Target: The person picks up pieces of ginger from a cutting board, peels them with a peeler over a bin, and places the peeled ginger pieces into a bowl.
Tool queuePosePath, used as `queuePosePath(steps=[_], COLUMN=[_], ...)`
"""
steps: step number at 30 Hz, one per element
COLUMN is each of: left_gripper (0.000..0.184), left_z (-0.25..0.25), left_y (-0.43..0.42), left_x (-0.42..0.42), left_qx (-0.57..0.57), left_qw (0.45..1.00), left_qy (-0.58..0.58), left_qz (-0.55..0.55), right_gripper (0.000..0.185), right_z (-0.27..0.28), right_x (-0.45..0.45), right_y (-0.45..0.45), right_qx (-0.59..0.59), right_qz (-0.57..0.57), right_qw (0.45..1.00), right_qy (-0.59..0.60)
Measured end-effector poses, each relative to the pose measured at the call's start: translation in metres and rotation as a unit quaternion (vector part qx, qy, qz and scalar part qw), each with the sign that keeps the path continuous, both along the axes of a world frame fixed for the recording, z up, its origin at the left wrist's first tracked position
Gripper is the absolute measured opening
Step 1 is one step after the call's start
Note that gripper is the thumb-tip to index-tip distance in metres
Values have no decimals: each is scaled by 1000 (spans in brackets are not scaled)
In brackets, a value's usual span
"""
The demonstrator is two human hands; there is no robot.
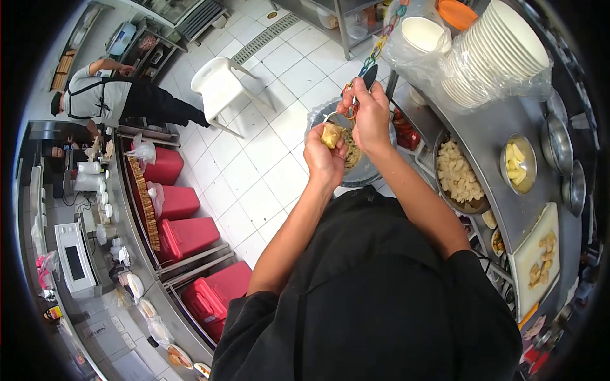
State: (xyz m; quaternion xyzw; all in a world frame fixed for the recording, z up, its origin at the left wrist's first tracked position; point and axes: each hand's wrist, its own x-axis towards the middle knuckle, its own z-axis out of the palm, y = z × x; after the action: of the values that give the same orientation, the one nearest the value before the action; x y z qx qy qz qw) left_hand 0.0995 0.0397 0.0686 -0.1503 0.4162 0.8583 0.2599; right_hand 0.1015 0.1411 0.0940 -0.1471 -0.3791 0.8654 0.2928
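Note:
A small yellowish-brown piece of food (331, 135) sits in my left hand (323, 155), the fingers curled around it. My right hand (370, 114) grips a tool with a black handle (370, 76), its metal end near the food piece. A multicoloured chain (381, 47) hangs down to the tool. Below both hands stands a bin lined with clear plastic (362, 176), with scraps inside, partly hidden by my hands.
To the right, a steel counter (486, 136) holds stacked white bowls (492, 54), a pot of pale chunks (456, 171), a bowl of yellow pieces (518, 166) and a cutting board (526, 270). A white stool (222, 82), red bins (190, 238) and another person (105, 95) are on the left.

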Motion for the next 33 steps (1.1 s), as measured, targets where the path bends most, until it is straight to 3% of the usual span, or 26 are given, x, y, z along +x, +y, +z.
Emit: queuePosePath(steps=[6,17,26,33], left_gripper=[29,40,39,35], left_z=[-2,16,25,18], left_y=[10,-2,-22,-17], left_x=[1,6,10,11], left_qx=[24,145,74,82], left_qw=[999,986,987,994], left_qy=[30,35,56,35], left_qz=[24,-67,-128,-68], right_gripper=[19,17,16,16], right_z=[10,5,-3,7], right_x=[12,12,16,25], right_y=[-12,2,12,6], right_qx=[-35,-13,-16,-24], right_qz=[-13,-42,-30,-15], right_qw=[999,999,999,1000], right_qy=[6,-7,-23,11])
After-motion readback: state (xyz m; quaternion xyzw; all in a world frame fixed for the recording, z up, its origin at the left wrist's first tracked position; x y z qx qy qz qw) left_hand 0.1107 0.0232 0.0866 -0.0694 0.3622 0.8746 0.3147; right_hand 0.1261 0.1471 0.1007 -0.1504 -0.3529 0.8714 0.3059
